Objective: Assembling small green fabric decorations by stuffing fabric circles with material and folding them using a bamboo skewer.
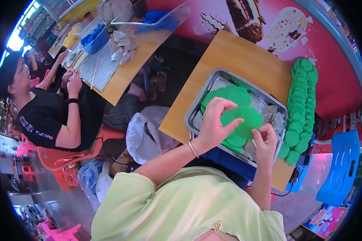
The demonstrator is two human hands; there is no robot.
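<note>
My right hand point(265, 141) pinches the edge of a thin green round piece point(249, 119) between thumb and fingertips, over a metal tray. My left hand point(216, 123), with a bangle at the wrist, is at the left side of that piece; its thumb and fingers are apart. Whether the left thumb touches the piece I cannot tell. More green round pieces point(229, 94) lie in the metal tray point(192, 123) beneath my hands. A crumpled clear plastic bag point(271, 114) sits at the tray's right side.
Overlapping green round pieces point(299, 108) form long rows along the right of the wooden table point(225, 52). A blue chair point(340, 168) stands at right. On the left, a seated person point(48, 104) works by another table with a blue basin point(95, 40). A white bag point(153, 132) stands between.
</note>
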